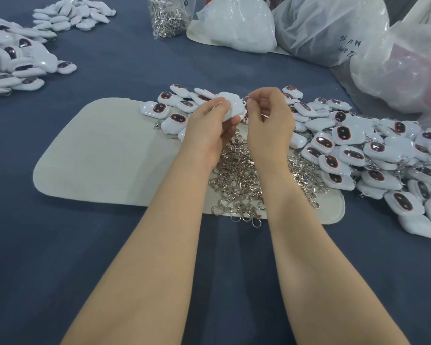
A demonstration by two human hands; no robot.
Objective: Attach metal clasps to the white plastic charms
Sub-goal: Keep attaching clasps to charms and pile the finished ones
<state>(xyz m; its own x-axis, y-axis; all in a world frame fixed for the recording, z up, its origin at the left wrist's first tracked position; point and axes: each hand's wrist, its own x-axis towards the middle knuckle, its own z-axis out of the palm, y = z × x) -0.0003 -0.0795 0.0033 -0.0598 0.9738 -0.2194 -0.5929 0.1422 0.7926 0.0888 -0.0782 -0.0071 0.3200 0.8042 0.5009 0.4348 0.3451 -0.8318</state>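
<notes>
White charm (pixel 232 107) sits raised above the pile of loose clasps (pixel 237 175), gripped by left hand (pixel 209 122) fingers, long axis tilted up-right, its right edge meeting right hand (pixel 270 117), whose curled fingers pinch what looks like a clasp (pixel 246 118) there.

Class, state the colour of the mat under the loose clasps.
Cream mat, seen best in the head view.

Glossy white plastic charms (pixel 343 155), shiny metal clasps (pixel 237 180), matt cloth mat (pixel 97 155).
</notes>
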